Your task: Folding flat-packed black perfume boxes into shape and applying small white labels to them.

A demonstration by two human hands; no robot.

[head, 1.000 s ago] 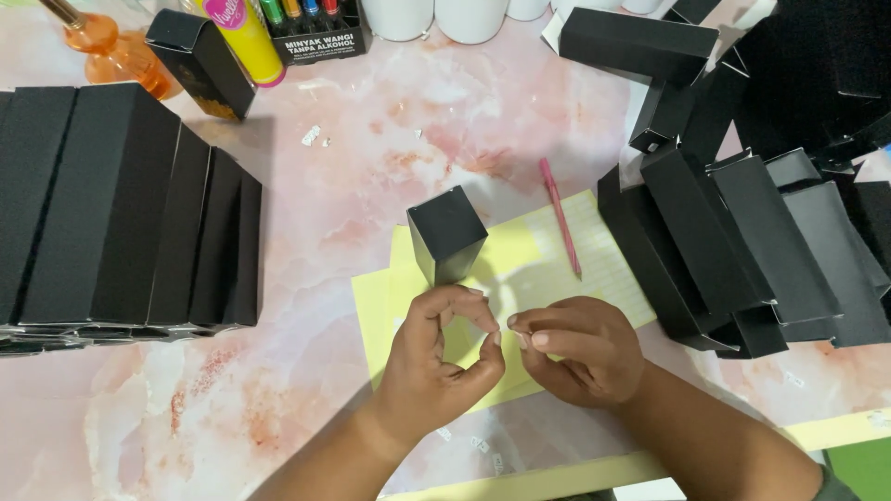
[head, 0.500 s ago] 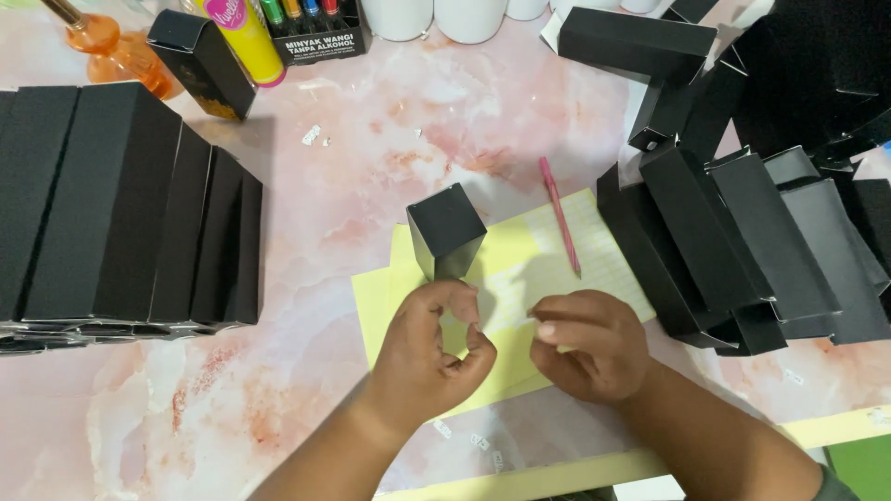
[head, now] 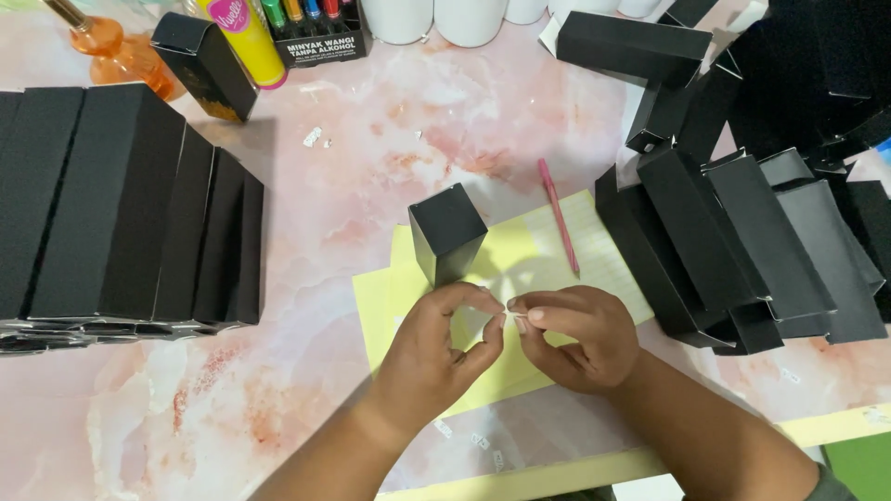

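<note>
1. Over the yellow paper [head: 520,269] in the middle of the pink marbled table [head: 371,148], both hands meet fingertip to fingertip.
2. The left hand [head: 436,357] curls its thumb and forefinger into a ring, the tips pressed on a tiny pale scrap [head: 506,318].
3. The right hand [head: 580,334] pinches the same scrap from the other side, its other fingers folded in.
4. What the scrap is cannot be told; it is too small.
5. Just beyond the left hand, a small black box [head: 447,232] stands upright on the yellow paper.
6. A pink pen [head: 558,213] lies near the box, partly on the paper's far edge.
7. A row of black boxes [head: 130,204] stands at the left, well apart from the hands.
8. A heap of flat and folded black boxes [head: 742,232] lies at the right, near the right hand.
</note>
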